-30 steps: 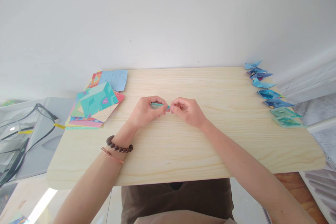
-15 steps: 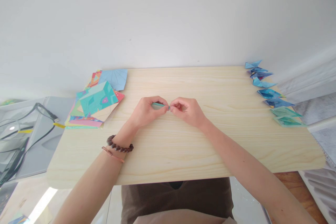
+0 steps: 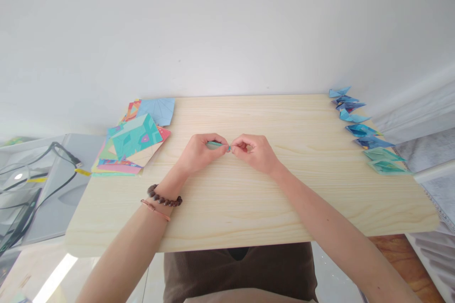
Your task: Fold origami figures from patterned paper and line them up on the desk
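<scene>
A small folded piece of teal paper [image 3: 214, 144] is held above the middle of the wooden table [image 3: 234, 208]. My left hand [image 3: 203, 152] is closed around it, thumb and fingertips pinching near its right end. At that same end, the thumb and forefinger of my right hand [image 3: 254, 151] pinch the tip. The two sets of fingertips almost touch. Most of the paper is hidden by my left fingers, so its full shape cannot be made out.
At the table's left lies a loose pile of colourful paper sheets [image 3: 137, 137], with a light blue creased sheet [image 3: 158, 110] behind. Several folded blue and green paper figures [image 3: 360, 130] line the right edge. Beyond the left edge is a grey box [image 3: 76, 184] with black cables [image 3: 62, 189].
The view has shifted slightly, so the table sits a little lower in the picture. Both hands keep their pinch on the paper with hardly any visible movement.
</scene>
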